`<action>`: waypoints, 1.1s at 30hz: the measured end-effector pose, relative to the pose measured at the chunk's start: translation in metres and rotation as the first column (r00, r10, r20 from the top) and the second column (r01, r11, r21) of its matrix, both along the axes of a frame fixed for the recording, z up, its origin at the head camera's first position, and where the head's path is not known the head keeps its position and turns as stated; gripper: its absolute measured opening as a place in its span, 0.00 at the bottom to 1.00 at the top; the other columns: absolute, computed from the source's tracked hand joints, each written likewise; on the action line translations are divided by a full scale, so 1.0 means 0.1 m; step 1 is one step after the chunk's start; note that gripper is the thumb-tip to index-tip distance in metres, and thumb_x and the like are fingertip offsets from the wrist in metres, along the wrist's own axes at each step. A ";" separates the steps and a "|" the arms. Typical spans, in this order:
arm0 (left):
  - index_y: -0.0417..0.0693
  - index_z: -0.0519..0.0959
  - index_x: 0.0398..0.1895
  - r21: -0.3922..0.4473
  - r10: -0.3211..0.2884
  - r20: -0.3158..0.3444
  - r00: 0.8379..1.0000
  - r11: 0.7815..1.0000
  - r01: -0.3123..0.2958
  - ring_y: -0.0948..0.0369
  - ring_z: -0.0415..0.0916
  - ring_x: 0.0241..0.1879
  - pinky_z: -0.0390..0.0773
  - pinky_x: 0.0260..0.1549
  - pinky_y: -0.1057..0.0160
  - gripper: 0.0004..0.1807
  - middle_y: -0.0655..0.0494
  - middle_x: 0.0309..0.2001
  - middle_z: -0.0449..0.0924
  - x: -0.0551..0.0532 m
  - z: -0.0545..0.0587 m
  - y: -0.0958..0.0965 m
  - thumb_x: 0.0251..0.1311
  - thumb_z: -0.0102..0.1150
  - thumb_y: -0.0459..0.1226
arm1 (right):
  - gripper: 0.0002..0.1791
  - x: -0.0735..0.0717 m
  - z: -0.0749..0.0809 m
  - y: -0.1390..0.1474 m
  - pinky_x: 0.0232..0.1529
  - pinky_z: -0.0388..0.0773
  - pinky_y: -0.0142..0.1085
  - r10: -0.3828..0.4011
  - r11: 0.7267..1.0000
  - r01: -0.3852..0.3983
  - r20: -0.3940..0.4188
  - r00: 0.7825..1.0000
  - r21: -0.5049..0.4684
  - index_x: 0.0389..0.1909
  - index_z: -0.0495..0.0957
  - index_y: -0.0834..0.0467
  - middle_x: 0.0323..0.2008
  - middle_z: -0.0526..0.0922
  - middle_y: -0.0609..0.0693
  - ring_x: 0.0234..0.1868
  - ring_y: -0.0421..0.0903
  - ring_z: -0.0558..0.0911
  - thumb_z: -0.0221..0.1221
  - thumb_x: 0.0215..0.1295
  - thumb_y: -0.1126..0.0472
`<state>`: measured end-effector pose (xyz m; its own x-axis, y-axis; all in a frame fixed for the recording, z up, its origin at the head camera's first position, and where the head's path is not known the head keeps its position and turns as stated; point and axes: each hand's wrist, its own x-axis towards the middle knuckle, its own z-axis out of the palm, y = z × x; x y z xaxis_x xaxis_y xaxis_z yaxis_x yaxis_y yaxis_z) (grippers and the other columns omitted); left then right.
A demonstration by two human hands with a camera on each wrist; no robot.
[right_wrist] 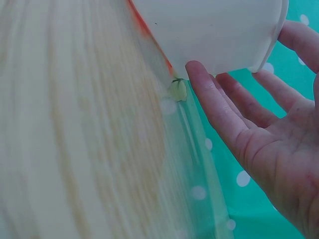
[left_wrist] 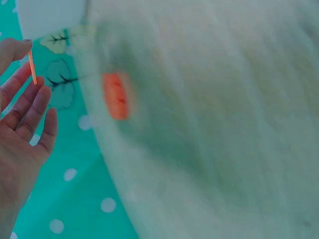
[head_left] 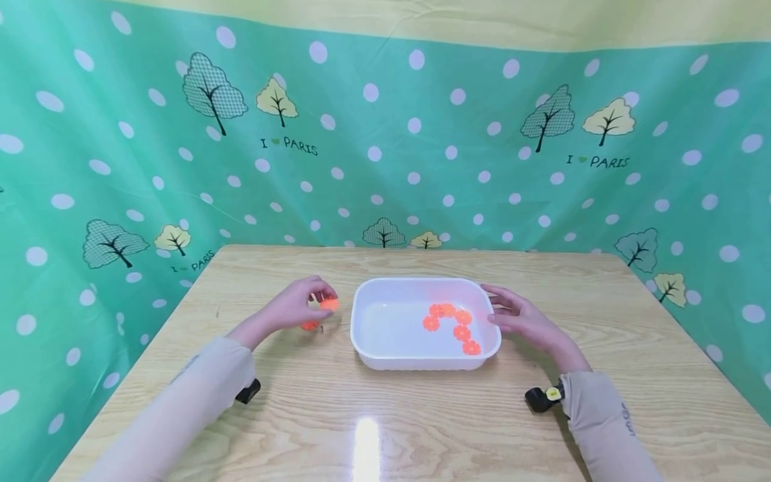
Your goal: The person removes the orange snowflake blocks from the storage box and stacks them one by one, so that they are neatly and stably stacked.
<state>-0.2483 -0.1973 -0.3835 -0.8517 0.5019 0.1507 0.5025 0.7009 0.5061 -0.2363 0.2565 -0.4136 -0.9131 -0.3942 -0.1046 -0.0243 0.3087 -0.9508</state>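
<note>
1. Green, polka-dotted cloth (head_left: pixel 452 174) hangs behind a wood-grain table (head_left: pixel 301 422).
2. Left hand (head_left: pixel 294 305) pinches a thin, round orange disc (head_left: pixel 329 304) above the table, toward its far-left corner; a second orange disc (head_left: pixel 310 326) lies below.
3. Right hand (head_left: pixel 531 325), well apart, touches the right end of a white plastic tub (head_left: pixel 421 363) with extended fingers; more orange discs (head_left: pixel 462 333) lie inside.
4. Handling, judged: disc light, fairly stiff, possibly slippery; best pinched by opposite edges.
</note>
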 end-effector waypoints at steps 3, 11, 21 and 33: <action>0.50 0.79 0.40 0.000 0.021 0.025 0.999 1.000 -0.021 0.62 0.70 0.35 0.72 0.36 0.61 0.14 0.61 0.34 0.74 0.05 -0.05 -0.10 0.47 0.64 0.39 | 0.36 -0.01 0.00 -0.02 0.48 0.76 0.39 0.014 1.000 -0.014 -0.004 1.000 -0.015 0.68 0.53 0.52 0.61 0.61 0.64 0.57 0.59 0.69 0.57 0.60 0.59; 0.48 0.79 0.42 -0.004 0.053 0.043 0.998 0.999 -0.052 0.62 0.70 0.34 0.73 0.32 0.65 0.15 0.60 0.33 0.73 0.12 -0.17 -0.26 0.47 0.64 0.38 | 0.36 -0.01 0.02 -0.01 0.47 0.76 0.37 0.024 0.999 -0.023 0.005 1.000 -0.024 0.68 0.53 0.52 0.61 0.62 0.64 0.56 0.57 0.70 0.57 0.60 0.59; 0.49 0.79 0.42 -0.057 0.113 0.060 0.992 0.992 -0.109 0.62 0.69 0.34 0.70 0.33 0.64 0.16 0.60 0.35 0.73 0.14 -0.25 -0.34 0.46 0.66 0.39 | 0.36 -0.01 0.00 -0.02 0.47 0.76 0.37 0.024 0.999 -0.023 0.005 1.000 -0.032 0.68 0.53 0.52 0.60 0.62 0.64 0.56 0.57 0.70 0.57 0.60 0.60; 0.50 0.80 0.39 -0.070 0.108 0.071 0.992 0.992 -0.103 0.62 0.68 0.32 0.70 0.32 0.64 0.14 0.58 0.33 0.73 0.10 -0.32 -0.32 0.47 0.66 0.39 | 0.35 -0.02 -0.01 0.00 0.47 0.76 0.38 0.024 0.999 -0.024 0.000 1.000 -0.033 0.68 0.53 0.52 0.60 0.62 0.64 0.55 0.55 0.71 0.57 0.61 0.59</action>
<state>-0.2386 -0.2289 -0.4151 -0.9079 0.4156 0.0548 0.3870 0.7808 0.4904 -0.2385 0.2560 -0.4145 -0.9034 -0.4190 -0.0910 -0.0314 0.2762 -0.9606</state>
